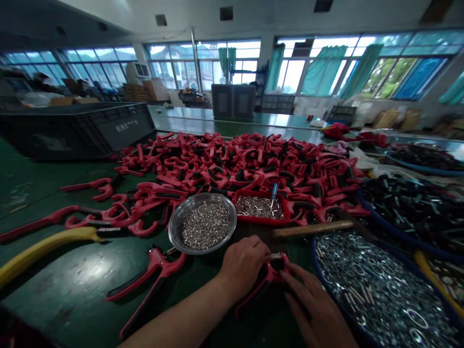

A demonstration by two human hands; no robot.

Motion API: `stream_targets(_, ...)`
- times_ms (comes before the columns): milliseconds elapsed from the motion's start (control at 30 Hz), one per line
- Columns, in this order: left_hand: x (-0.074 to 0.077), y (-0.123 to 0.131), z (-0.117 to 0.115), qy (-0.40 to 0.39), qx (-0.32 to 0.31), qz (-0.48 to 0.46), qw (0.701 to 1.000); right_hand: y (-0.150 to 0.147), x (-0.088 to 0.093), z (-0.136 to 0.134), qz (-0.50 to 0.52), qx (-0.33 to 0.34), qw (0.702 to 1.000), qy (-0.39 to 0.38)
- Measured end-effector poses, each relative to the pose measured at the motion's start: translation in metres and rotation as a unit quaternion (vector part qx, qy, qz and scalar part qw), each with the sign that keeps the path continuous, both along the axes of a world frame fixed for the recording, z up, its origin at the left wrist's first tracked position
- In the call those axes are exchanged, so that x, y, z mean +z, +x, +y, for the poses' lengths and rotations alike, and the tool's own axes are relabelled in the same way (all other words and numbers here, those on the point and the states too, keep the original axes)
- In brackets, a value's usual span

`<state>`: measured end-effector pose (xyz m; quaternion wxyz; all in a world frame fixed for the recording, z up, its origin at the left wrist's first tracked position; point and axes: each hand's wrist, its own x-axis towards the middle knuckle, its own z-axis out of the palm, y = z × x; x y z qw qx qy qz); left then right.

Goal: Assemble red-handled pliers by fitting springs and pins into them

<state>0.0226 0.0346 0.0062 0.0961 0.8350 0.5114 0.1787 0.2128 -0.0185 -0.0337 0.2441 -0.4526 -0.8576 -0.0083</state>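
Note:
A red plier-like hand tool (276, 276) with black grips lies on the dark worktop before me, a coil spring showing between its jaws. My left hand (243, 263) is closed over its left side, covering part of it; the fingertips are partly hidden. My right hand (314, 304) has its fingers stretched out and apart, fingertips touching the tool's right jaw. To the left lies a similar spring-fitted tool (156, 270), its handles spread. Just beyond my hands stand a clear bowl (173, 231) of small metal pins and a red tray (242, 220) of metal pins with a blue-handled screwdriver (274, 191).
A big heap of red tool parts (232, 162) covers the middle. A wooden-handled hammer (313, 228) lies right of the tray. Blue-rimmed basins hold shiny metal parts (384, 285) and black parts (416, 208). Left are a yellow curved piece (47, 249) and a dark crate (123, 128).

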Motion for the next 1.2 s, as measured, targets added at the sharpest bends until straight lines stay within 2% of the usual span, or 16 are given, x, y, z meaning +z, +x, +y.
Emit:
stream_targets(100, -0.005, -0.001, 0.002, 0.004, -0.003, -0.004, 1.000, 0.003, 0.000, -0.003, 0.003, -0.006, 0.999, -0.047)
stream_targets(267, -0.009, -0.005, 0.005, -0.015, -0.047, -0.060, 0.997, 0.004, 0.006, -0.006, 0.025, -0.002, 0.994, -0.111)
stream_targets(533, 0.005, -0.006, 0.009, -0.075, -0.029, -0.101, 0.992, 0.004, 0.011, -0.008, 0.064, -0.008, 0.988, -0.140)
stream_targets(733, 0.016, -0.005, 0.009, -0.110, -0.020, -0.044, 0.993, 0.003, 0.012, -0.007, 0.066, -0.008, 0.990, -0.122)
stream_targets(867, 0.017, -0.003, 0.008, -0.094, -0.021, 0.004, 0.995, 0.003, 0.012, -0.008, 0.063, -0.011, 0.991, -0.117)
stream_targets(1033, 0.015, -0.004, 0.009, -0.092, -0.015, 0.016, 0.996, 0.003, 0.012, -0.009, 0.061, -0.014, 0.990, -0.124)
stream_targets(1200, 0.011, 0.001, 0.001, -0.027, -0.018, 0.059, 0.998, 0.003, 0.011, -0.009, 0.063, -0.014, 0.990, -0.123)
